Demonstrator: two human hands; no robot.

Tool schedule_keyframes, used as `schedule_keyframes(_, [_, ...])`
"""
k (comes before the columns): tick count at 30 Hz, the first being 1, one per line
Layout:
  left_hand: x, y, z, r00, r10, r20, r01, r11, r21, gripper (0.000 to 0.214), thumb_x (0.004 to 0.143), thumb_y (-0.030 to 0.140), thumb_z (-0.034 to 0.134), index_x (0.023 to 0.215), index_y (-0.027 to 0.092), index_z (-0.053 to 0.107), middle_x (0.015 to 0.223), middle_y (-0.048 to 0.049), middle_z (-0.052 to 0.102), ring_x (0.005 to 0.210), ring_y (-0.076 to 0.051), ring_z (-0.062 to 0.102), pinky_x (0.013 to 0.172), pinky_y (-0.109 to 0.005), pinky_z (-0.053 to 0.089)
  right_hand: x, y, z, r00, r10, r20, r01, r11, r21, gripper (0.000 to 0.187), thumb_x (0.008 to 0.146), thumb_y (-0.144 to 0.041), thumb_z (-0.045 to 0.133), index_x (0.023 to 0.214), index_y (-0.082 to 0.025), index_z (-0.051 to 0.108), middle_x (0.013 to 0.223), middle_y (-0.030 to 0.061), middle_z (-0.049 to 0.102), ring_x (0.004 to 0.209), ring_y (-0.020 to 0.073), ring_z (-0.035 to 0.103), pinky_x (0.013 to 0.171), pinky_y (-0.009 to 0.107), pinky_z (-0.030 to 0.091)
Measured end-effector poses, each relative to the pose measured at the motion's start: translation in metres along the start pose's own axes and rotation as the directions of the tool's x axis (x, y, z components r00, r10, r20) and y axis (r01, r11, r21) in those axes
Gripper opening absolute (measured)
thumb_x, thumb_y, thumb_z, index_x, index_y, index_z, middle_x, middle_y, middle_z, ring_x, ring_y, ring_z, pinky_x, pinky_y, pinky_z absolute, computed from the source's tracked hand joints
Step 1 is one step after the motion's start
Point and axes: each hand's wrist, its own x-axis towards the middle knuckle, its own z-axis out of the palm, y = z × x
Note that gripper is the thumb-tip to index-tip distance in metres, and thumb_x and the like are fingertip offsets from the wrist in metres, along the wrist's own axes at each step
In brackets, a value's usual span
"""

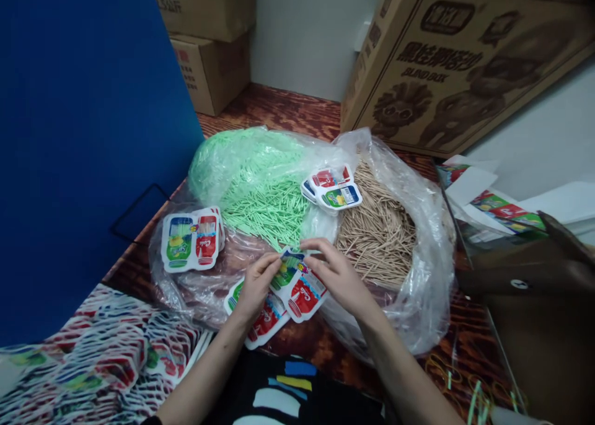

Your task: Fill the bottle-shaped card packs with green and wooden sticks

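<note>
Over the front of the table, my left hand (pixel 256 284) and my right hand (pixel 338 276) pinch the top of a printed soda-shaped card (pixel 304 293), with a green Sprite half and a red Cola half. Whether anything small is between the fingertips is hidden. Beneath it, partly covered by my left hand, lies another soda-shaped card (pixel 268 326). Just beyond my hands, thin green sticks (pixel 269 211) fill a clear plastic bag. To their right, brown sticks (pixel 379 227) lie in a second clear bag (pixel 434 245).
A stack of similar cards (pixel 191 239) sits left, and more cards (pixel 335 189) rest between the bags. Many overlapping cards (pixel 111 357) cover the lower left. A blue panel (pixel 93 134) borders the left; cardboard boxes (pixel 465 72) stand behind. Rubber bands (pixel 446 375) lie lower right.
</note>
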Motion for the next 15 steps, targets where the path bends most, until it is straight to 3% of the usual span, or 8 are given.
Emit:
schedule_keyframes(3, [0.002,-0.004,0.004,1.000,-0.018,-0.024,0.016,0.997,-0.075,0.023,0.078,0.035,0.067,0.094,0.019,0.073,0.098,-0.0039,0.072,0.093,-0.020,0.063,0.085,-0.029,0.048,-0.005,-0.004,0.003,0.998,-0.063,0.008,0.063,0.984,-0.167,0.014,0.083,-0.022,0.060,0.095,-0.024,0.067,0.097,0.0037,0.065,0.096,0.0213,0.059,0.088,0.036,0.045])
schedule_keyframes(8, [0.002,-0.003,0.008,0.998,-0.061,-0.002,0.060,0.980,-0.189,0.022,0.075,0.032,0.069,0.093,0.019,0.073,0.095,-0.0040,0.072,0.086,-0.018,0.063,0.081,-0.029,0.049,-0.010,-0.004,0.005,0.991,-0.128,-0.033,0.121,0.979,-0.163,0.026,0.086,-0.018,0.056,0.110,-0.026,0.062,0.105,0.0045,0.064,0.100,0.0210,0.058,0.088,0.035,0.045])
schedule_keyframes(11, [0.001,0.004,0.007,0.998,-0.058,0.016,0.060,0.978,-0.200,0.018,0.074,0.031,0.070,0.085,0.017,0.071,0.088,-0.0035,0.071,0.082,-0.017,0.063,0.080,-0.029,0.049,-0.011,-0.002,0.003,0.987,-0.158,0.023,0.159,0.968,-0.192,0.021,0.087,-0.015,0.053,0.099,-0.025,0.067,0.094,0.0038,0.064,0.090,0.0191,0.060,0.081,0.032,0.046])
schedule_keyframes(13, [0.001,0.012,0.004,0.994,-0.080,0.078,0.093,0.979,-0.180,0.020,0.071,0.031,0.073,0.087,0.017,0.070,0.088,-0.0030,0.070,0.081,-0.017,0.063,0.077,-0.028,0.050,-0.013,-0.001,0.002,0.985,-0.171,0.010,0.169,0.967,-0.190,0.022,0.089,-0.013,0.050,0.095,-0.024,0.068,0.089,0.0033,0.063,0.085,0.0178,0.060,0.077,0.031,0.046])
schedule_keyframes(15, [0.001,0.021,-0.003,0.963,-0.148,0.227,0.174,0.980,-0.098,0.029,0.066,0.028,0.077,0.091,0.018,0.070,0.085,-0.0019,0.069,0.075,-0.016,0.062,0.069,-0.025,0.050,-0.016,-0.002,0.003,0.981,-0.192,-0.020,0.186,0.969,-0.164,0.025,0.089,-0.012,0.048,0.100,-0.025,0.067,0.094,0.0036,0.064,0.089,0.0176,0.061,0.080,0.031,0.046])
